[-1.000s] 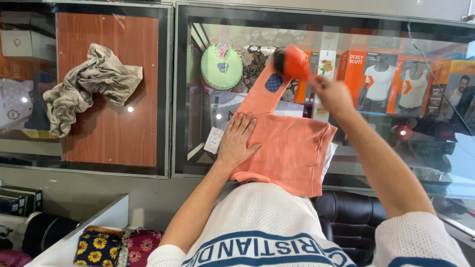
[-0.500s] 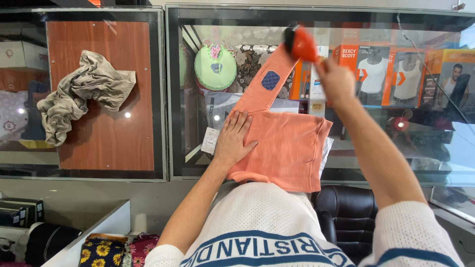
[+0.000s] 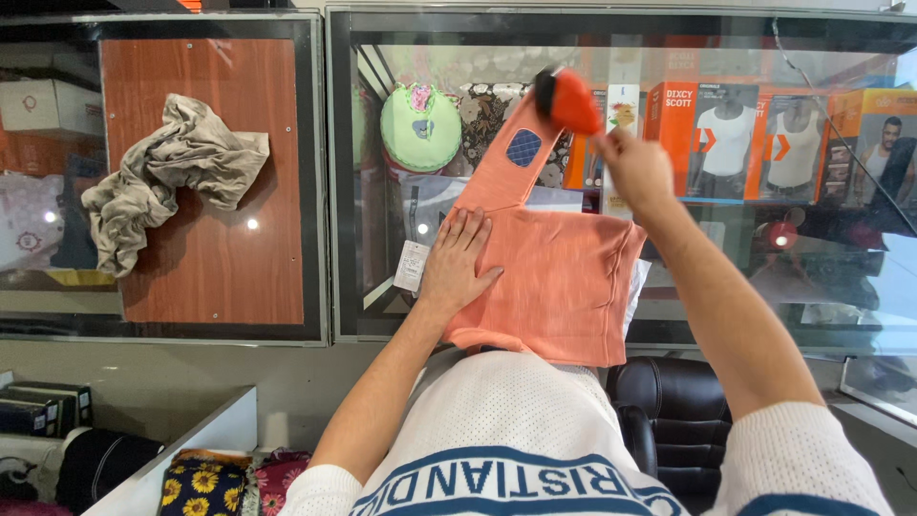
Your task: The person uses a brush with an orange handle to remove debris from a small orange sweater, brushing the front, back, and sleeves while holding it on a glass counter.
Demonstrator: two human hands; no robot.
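matt orange knit cloth (image 3: 559, 277) on glossy glass counter (image 3: 745, 287)

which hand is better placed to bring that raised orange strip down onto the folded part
Right. The right hand already grips the raised end of the orange garment above the glass counter, while the left hand lies flat, pinning the folded part, and would probably have to let go.

Folded garment (image 3: 564, 287) on glass counter (image 3: 334, 191); crumpled cloth (image 3: 162, 177) far left; boxes (image 3: 764, 134) under glass, right.

Clothing shop, glass display counter (image 3: 334, 191), boxed undershirts (image 3: 731, 134) beneath the glass, price tag (image 3: 412, 266), stacked fabrics (image 3: 205, 483)
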